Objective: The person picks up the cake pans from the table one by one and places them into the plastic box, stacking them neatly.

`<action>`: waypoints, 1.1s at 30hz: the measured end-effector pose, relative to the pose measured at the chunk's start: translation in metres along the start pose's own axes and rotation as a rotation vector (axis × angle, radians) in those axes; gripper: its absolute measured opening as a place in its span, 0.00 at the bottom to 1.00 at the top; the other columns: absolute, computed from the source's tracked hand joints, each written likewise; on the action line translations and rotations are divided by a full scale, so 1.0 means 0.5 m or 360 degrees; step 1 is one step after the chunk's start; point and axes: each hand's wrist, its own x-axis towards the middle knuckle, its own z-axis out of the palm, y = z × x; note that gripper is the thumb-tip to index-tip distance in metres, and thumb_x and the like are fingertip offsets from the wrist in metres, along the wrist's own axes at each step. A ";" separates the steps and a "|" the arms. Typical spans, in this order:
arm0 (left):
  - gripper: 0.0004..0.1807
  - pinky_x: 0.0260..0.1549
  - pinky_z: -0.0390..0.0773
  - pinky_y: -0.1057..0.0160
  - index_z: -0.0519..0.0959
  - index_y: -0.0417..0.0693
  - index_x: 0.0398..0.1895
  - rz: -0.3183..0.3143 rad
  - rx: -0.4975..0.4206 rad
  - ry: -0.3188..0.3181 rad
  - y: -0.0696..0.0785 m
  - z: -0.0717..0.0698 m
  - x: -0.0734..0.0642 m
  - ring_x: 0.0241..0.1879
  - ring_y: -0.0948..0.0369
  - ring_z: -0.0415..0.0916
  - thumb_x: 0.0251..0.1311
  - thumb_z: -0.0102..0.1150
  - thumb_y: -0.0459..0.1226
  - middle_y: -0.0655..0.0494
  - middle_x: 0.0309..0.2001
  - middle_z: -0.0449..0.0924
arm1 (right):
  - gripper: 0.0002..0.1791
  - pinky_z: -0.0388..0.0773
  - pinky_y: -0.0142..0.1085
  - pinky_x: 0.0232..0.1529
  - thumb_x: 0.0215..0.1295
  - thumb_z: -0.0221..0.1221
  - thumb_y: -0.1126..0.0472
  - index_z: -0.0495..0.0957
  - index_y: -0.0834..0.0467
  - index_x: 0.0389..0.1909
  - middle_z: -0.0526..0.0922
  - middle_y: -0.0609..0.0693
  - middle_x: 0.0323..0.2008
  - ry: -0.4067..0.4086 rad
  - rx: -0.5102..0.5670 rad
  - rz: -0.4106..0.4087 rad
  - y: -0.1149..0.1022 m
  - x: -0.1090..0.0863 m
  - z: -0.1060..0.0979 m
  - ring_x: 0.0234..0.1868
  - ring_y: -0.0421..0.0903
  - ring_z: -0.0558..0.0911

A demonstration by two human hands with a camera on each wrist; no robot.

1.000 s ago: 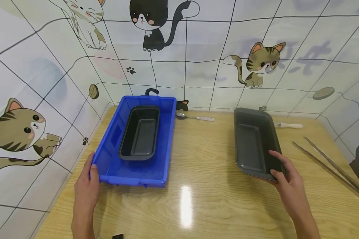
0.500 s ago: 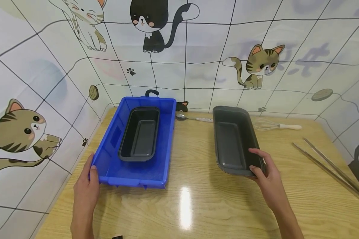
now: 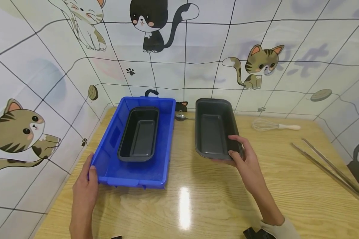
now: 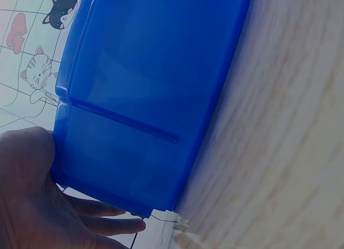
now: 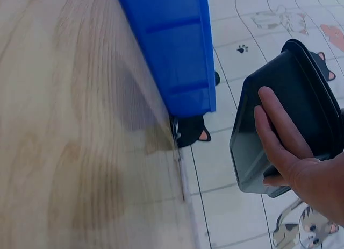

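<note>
My right hand grips a dark loaf pan by its near right corner, with the thumb at the inside wall. In the right wrist view, two long fingers lie against the outside of this pan, which is raised above the table. At the left, my left hand holds the near left corner of a blue plastic bin. Its thumb is at the front and its fingers are along the side. A second, smaller-looking loaf pan lies inside the bin.
Behind the held pan lies a spoon, its handle hidden. A whisk and long metal tongs rest on the wooden table at the right. A cat-patterned wall covering encloses the back and sides.
My right hand has carried the loaf pan leftward toward the bin and slightly back, uncovering the whisk and covering the spoon's handle. My left hand and the bin stay in place.
</note>
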 end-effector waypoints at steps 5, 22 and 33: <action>0.33 0.75 0.57 0.19 0.47 0.64 0.93 0.0005 0.0012 -0.0006 0.002 0.002 0.000 0.82 0.23 0.52 0.89 0.25 0.50 0.36 0.88 0.50 | 0.26 0.90 0.33 0.54 0.83 0.41 0.75 0.58 0.69 0.78 0.58 0.71 0.78 -0.0070 0.0126 -0.0025 -0.008 0.024 0.038 0.53 0.41 0.92; 0.33 0.76 0.56 0.21 0.47 0.65 0.93 -0.0001 -0.0012 0.0011 -0.001 0.001 -0.002 0.82 0.24 0.51 0.89 0.25 0.51 0.39 0.89 0.49 | 0.26 0.82 0.30 0.49 0.80 0.50 0.68 0.68 0.61 0.76 0.68 0.63 0.74 -0.0069 -0.0056 0.0064 -0.026 0.083 0.190 0.56 0.58 0.84; 0.33 0.77 0.56 0.21 0.48 0.63 0.93 0.0013 -0.0005 0.0007 0.002 0.000 -0.004 0.82 0.24 0.52 0.89 0.25 0.50 0.38 0.88 0.49 | 0.28 0.90 0.50 0.59 0.78 0.45 0.72 0.60 0.68 0.76 0.67 0.71 0.74 -0.0297 0.0425 0.0057 -0.024 0.101 0.321 0.48 0.75 0.91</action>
